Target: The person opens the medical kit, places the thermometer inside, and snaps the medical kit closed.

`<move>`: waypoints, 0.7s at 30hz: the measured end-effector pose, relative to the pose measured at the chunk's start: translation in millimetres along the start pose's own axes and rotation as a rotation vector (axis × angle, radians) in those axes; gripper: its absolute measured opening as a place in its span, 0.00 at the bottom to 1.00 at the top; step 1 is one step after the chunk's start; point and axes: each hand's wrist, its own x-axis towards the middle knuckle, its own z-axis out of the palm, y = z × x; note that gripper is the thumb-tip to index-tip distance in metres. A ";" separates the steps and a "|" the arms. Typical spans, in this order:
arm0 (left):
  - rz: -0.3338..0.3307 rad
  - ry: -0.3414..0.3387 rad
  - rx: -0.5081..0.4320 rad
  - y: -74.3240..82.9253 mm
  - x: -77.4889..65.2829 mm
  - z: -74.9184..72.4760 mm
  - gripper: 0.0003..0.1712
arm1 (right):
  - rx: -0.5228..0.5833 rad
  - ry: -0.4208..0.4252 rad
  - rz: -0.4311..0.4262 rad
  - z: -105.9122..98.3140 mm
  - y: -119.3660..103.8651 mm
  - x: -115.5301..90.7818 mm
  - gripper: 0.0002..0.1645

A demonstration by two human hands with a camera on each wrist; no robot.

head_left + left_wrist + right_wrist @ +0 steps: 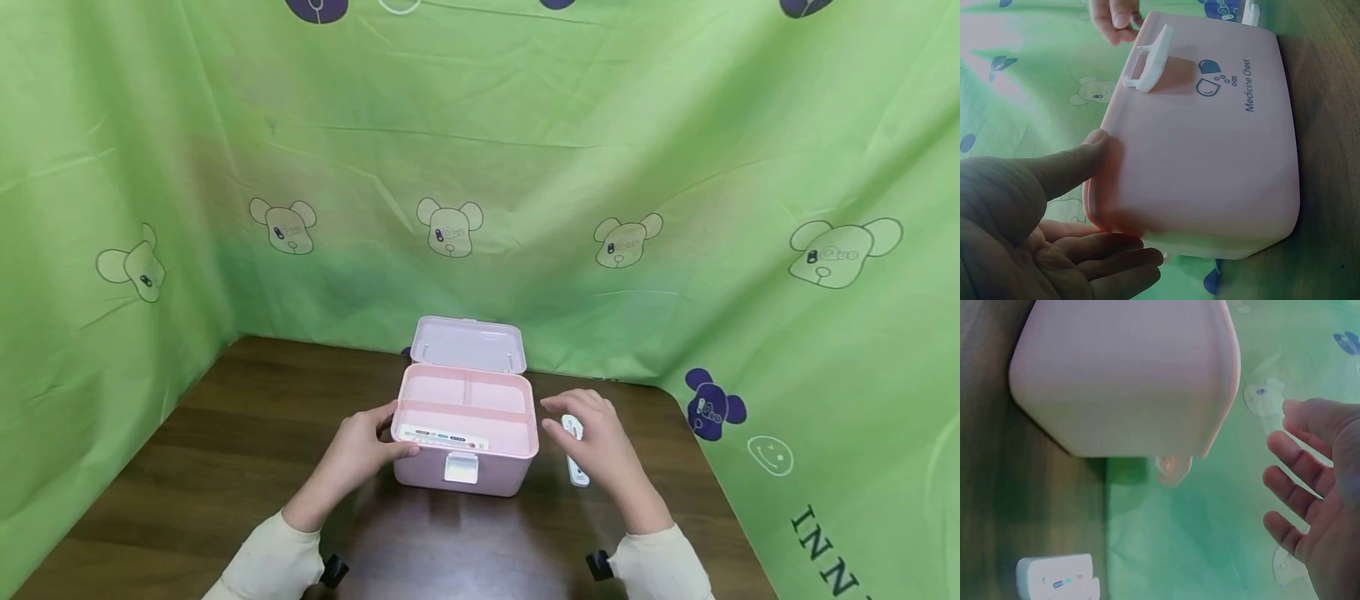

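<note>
A pink medicine chest (457, 473) stands on the table, lid (468, 346) tipped back. At its front left corner is my left hand (358, 450), thumb on the front rim and fingers along the side, holding the corner. The left wrist view shows the white latch (1157, 59) raised and "Medicine Chest" printed on the front. Inside lies a divided pink tray (495, 425); a flat white strip with coloured print (442, 437) lies along its front. My right hand (596, 433) hovers right of the chest, fingers loosely bent and holding nothing.
A slim white item with small print (577, 475) lies on the brown table (247, 450) beneath my right hand. A green cloth (525, 167) with bear drawings hangs behind and at both sides.
</note>
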 end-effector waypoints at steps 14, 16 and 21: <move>0.000 -0.005 0.008 2.6 -1.7 1.7 0.45 | -0.063 0.222 0.130 -21.2 18.2 -40.2 0.21; 0.001 -0.007 0.010 2.2 -2.1 1.5 0.45 | -0.071 0.241 0.159 -24.2 21.2 -45.8 0.21; 0.006 -0.007 0.010 2.5 -2.4 -0.6 0.45 | -0.087 0.255 0.241 -27.5 34.0 -59.6 0.24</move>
